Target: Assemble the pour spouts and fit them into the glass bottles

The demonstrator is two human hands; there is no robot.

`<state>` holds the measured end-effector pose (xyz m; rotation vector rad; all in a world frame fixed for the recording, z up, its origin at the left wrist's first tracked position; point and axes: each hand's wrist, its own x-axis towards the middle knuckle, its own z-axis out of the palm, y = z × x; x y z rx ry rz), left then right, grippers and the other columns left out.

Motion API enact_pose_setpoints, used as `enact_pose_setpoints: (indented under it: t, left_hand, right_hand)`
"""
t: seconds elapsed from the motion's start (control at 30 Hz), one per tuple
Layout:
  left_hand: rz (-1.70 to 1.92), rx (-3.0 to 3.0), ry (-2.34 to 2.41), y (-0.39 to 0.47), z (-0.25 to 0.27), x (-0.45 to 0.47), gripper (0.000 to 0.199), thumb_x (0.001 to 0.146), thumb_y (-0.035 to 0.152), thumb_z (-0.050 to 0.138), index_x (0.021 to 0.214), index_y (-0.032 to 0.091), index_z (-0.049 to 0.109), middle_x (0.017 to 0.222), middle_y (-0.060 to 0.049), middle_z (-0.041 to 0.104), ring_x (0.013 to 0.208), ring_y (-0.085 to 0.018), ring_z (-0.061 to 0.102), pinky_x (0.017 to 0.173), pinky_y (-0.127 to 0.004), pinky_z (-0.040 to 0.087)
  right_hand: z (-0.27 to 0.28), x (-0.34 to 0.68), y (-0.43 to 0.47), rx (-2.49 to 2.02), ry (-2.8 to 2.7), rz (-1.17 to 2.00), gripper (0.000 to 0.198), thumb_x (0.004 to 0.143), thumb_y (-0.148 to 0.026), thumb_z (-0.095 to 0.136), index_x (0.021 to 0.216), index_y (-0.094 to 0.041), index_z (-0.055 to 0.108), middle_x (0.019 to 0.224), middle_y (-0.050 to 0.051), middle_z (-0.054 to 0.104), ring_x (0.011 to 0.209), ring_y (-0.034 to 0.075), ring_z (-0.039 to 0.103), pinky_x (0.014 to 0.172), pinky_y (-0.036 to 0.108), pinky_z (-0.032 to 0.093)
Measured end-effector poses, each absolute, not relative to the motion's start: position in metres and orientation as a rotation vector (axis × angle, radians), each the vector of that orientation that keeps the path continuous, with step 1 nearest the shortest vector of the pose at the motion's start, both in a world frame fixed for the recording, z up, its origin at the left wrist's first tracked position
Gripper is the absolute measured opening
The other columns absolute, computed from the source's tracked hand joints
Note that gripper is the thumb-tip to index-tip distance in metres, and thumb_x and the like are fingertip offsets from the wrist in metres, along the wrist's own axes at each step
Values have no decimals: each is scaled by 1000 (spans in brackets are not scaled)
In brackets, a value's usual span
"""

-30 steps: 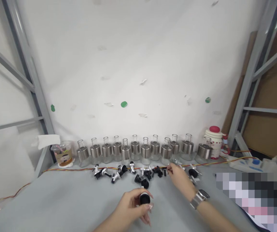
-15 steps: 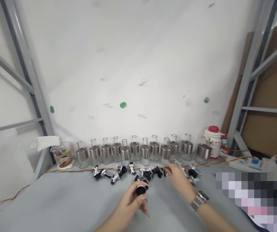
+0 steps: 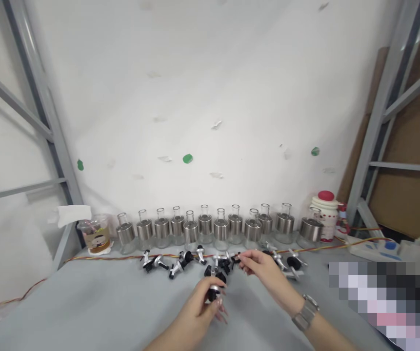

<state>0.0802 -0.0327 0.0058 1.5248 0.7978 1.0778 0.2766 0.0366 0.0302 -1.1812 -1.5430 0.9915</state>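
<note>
My left hand (image 3: 204, 306) grips a black and silver pourer cap (image 3: 214, 291) just above the grey table (image 3: 96, 307). My right hand (image 3: 264, 268), with a silver watch on its wrist, pinches a small black piece (image 3: 239, 259) between thumb and fingers, a little right of and beyond the left hand. Several loose black and silver pourer parts (image 3: 180, 261) lie scattered in a line just beyond both hands. Behind them a row of several glass bottles with steel collars (image 3: 206, 226) stands along the white wall.
A plastic cup with a drink (image 3: 96, 235) stands at the left end of the row, a white and red jug (image 3: 326, 214) at the right end. A red-yellow wire (image 3: 96, 256) runs along the table's back. A power strip (image 3: 378, 247) lies at right. Grey shelf posts flank the table.
My left hand has carried the cap forward toward the scattered parts. My right hand has moved left from the pile with a small black piece pinched in its fingers.
</note>
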Motion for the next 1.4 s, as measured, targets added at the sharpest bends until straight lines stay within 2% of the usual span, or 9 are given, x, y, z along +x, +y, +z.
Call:
enact_pose_setpoints:
  t: [0.13,0.23,0.37,0.47,0.6,0.73,0.9,1.17,1.4]
  left_hand:
    - [1049,1492,796,-31,-3,81,54,76,44,50,122,27,26,88,-2,46,60,-11,56,45,-21,44]
    - [1053,1443,841,-33,-3,81,65,77,45,49,128,26,12,79,1,48,57,-10,54,45,-20,42]
    - [1007,1434,896,-34,-2,82,52,80,48,41,121,18,31,62,3,48,52,-10,51,47,-21,40]
    - [1013,1409,902,-33,-6,85,54,77,52,45,116,16,36,63,4,48,48,-9,51,44,-21,39]
    - [999,1359,803,-30,-15,89,77,72,51,53,130,26,9,79,1,48,52,-12,58,44,-23,43]
    - [1029,1338,734,-29,-18,89,85,71,51,55,132,27,1,81,1,47,52,-12,59,44,-23,43]
    - [1045,1321,724,-29,-14,87,98,74,48,54,129,24,-22,77,1,52,52,-12,59,41,-21,41]
    - [1077,1212,687,-30,-12,87,99,71,47,58,132,23,-16,73,1,55,48,-11,59,37,-18,37]
    - [1105,1052,570,-27,-2,86,107,64,49,64,132,28,-16,66,3,58,42,-11,58,32,-16,36]
  right_hand:
    - [37,265,21,-991,-1319,1376,21,63,-34,65,72,-16,61,64,2,63,55,11,53,56,24,41]
    - [40,259,14,-915,-1292,1497,25,61,-34,69,77,-15,63,63,0,62,55,10,52,57,23,39]
    - [39,255,11,-853,-1288,1505,27,62,-38,68,73,-15,61,63,0,62,54,10,52,58,24,40]
    - [40,251,8,-812,-1305,1448,28,64,-42,66,74,-17,57,70,3,66,68,16,60,70,30,43]
    - [39,242,1,-783,-1377,1433,30,64,-45,65,74,-19,54,74,4,68,85,22,62,83,36,40]
    - [34,235,-2,-725,-1394,1509,30,62,-42,68,73,-19,53,78,6,70,86,23,63,78,36,44]
    - [31,235,-2,-740,-1339,1549,30,59,-39,71,70,-19,53,74,5,70,83,23,64,71,33,46]
    - [31,234,-2,-762,-1338,1551,30,57,-41,72,67,-18,55,73,4,69,82,23,64,71,32,47]
    - [42,243,-11,-842,-1755,1159,24,71,-33,62,92,-22,63,94,5,65,93,21,57,86,35,40]
